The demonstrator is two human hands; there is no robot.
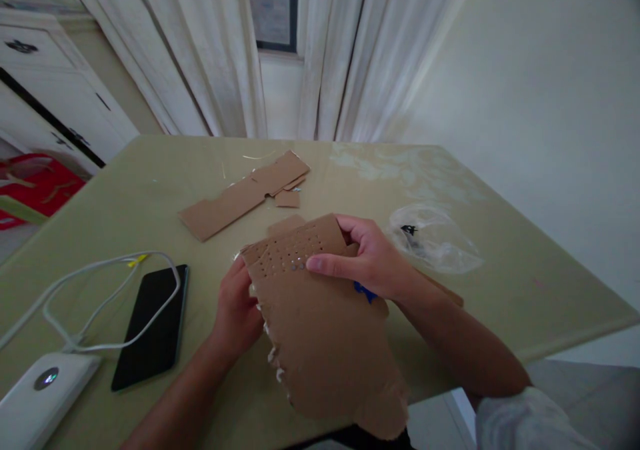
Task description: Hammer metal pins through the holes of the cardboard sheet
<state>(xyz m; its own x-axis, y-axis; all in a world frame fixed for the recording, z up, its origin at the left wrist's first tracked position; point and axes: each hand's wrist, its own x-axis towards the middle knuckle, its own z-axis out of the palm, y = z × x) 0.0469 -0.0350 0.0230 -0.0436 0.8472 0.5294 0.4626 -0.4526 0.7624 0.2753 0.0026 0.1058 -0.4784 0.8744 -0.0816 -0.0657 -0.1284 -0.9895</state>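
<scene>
A torn piece of brown cardboard is held up over the table's front edge, with rows of small punched holes near its top. Several small shiny bits sit in some of the holes. My right hand grips the upper right edge, its thumb lying on the front face beside the shiny bits. Behind the left edge, my left hand supports the piece, its fingers mostly hidden by the cardboard. A blue patch shows just under my right hand.
Cardboard strips lie farther back on the table. To the right is a clear plastic bag with small black items. On the left are a black phone, a white cable and a white power bank.
</scene>
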